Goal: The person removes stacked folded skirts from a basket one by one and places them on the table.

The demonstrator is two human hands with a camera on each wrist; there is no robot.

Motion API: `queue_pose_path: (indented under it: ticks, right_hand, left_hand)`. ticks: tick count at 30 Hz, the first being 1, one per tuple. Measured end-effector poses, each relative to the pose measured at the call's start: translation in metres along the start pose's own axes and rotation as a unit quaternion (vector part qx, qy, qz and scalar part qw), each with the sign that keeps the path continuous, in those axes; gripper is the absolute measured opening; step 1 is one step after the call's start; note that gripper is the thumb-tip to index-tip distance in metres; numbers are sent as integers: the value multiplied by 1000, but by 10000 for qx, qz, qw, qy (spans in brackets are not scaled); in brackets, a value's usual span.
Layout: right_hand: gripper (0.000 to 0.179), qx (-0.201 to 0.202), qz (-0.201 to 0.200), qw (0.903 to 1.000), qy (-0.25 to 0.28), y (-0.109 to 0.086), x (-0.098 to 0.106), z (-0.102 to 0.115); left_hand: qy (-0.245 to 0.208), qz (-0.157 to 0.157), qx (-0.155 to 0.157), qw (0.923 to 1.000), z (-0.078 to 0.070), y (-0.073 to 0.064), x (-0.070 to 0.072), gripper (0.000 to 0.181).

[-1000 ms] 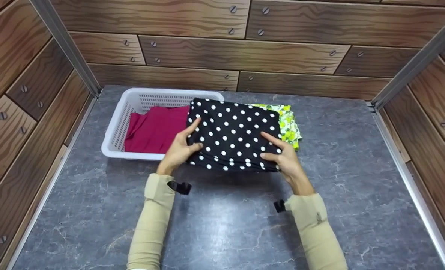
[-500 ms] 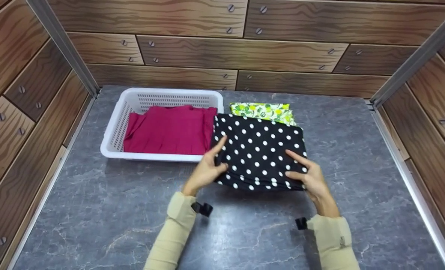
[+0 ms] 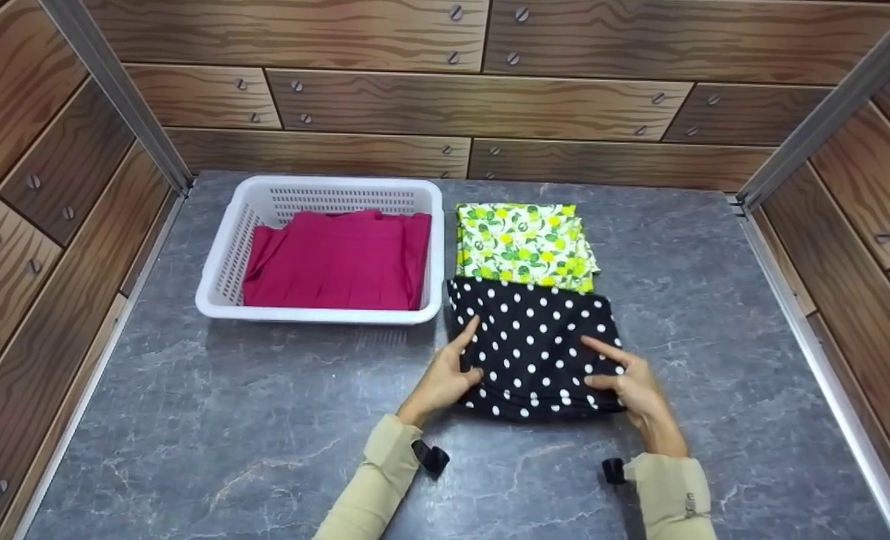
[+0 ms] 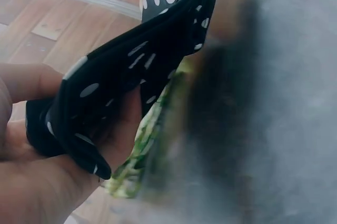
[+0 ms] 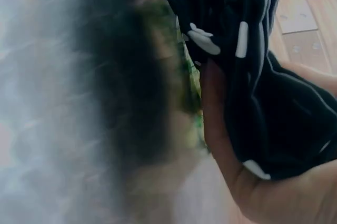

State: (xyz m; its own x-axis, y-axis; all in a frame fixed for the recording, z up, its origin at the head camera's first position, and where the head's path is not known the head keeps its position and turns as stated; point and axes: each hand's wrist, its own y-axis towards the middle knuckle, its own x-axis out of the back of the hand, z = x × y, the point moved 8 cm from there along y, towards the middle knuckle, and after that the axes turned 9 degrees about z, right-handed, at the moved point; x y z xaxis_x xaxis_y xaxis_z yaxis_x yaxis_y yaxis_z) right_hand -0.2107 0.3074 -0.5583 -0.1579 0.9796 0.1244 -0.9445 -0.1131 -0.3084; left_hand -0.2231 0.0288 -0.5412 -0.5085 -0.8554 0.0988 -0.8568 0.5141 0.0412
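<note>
A folded black cloth with white polka dots [image 3: 531, 345] is held between both hands. My left hand [image 3: 445, 379] pinches its left edge, thumb and index finger on top and other fingers underneath, as the left wrist view shows. On the opposite edge my right hand [image 3: 636, 386] grips the same way; in the right wrist view fingers reach under the dotted cloth [image 5: 247, 77]. The cloth is off the table, with its underside and folds visible in the wrist views. Just beyond it lies a folded white cloth with a yellow and green lemon print [image 3: 524, 240], its near edge overlapped by the black one.
A white perforated plastic basket [image 3: 317, 315] stands at the back left, with a folded magenta cloth [image 3: 340, 259] inside. The grey marbled tabletop [image 3: 265, 420] is bounded by wood-patterned walls [image 3: 475, 105] and metal edge strips.
Both hands have carried the polka-dot cloth from over the basket's right side to the right and toward the front. The magenta and lemon-print cloths have come more fully into sight.
</note>
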Motion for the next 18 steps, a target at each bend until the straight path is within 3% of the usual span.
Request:
queue_pose_path:
  ticks: [3,8,18]
  right_hand:
    - [68,-180,37,9998,24,4,-1,-8]
    - [67,-281,44,9995,-107,16,3,-10]
    - [65,-561,142,9977,-353,43,7,-13]
  left_hand:
    - [-88,-16,326,9994,14,2,1,85]
    - [-333,-172,555,9978,30,9,7,86]
    - [-966,-64,1325,9864,59,23,23,88]
